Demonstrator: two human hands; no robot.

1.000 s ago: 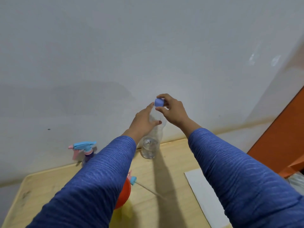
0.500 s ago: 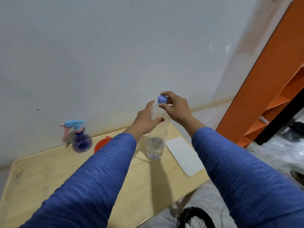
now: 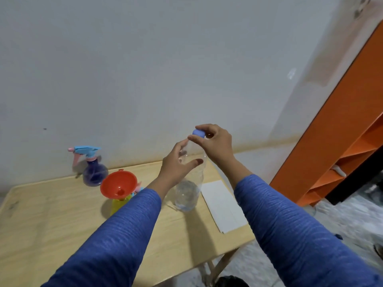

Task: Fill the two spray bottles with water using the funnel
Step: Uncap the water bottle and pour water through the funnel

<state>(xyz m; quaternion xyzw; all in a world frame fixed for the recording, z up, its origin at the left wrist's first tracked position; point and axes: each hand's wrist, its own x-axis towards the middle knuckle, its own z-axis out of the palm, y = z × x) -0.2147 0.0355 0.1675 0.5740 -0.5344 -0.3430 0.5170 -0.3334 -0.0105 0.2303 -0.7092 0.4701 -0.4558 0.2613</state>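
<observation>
At the far left of the worktop [image 3: 41, 224], by the wall, stands a purple spray bottle [image 3: 94, 172] with its blue trigger top on. Just to its right stands a yellow bottle [image 3: 119, 205] with a red funnel [image 3: 118, 184] sitting in its open neck — this one looks ready for water. A bit of blue and pink peeks out behind the funnel; it may be that bottle's spray top, but most of it is hidden.

Next comes the left hand [image 3: 176, 168]. Its grip is wrapped round the upper part of a clear water bottle [image 3: 187, 193], thumb in front, holding it steady on the worktop. The bottle seems to have only a little water near the bottom. The right hand [image 3: 215, 141] is at the very top, its fingertips pinching the blue cap [image 3: 198, 132].

To the right lies a white sheet [image 3: 222, 205] near the worktop edge, and past that an orange shelf [image 3: 342, 141].

The step in hand looks like work on the cap — turning it off or on, I cannot tell which. If it is coming off, the next move is to lift the bottle, tip it over the funnel, and pour slowly so the water does not spill. The purple bottle would need its top taken off before filling.
</observation>
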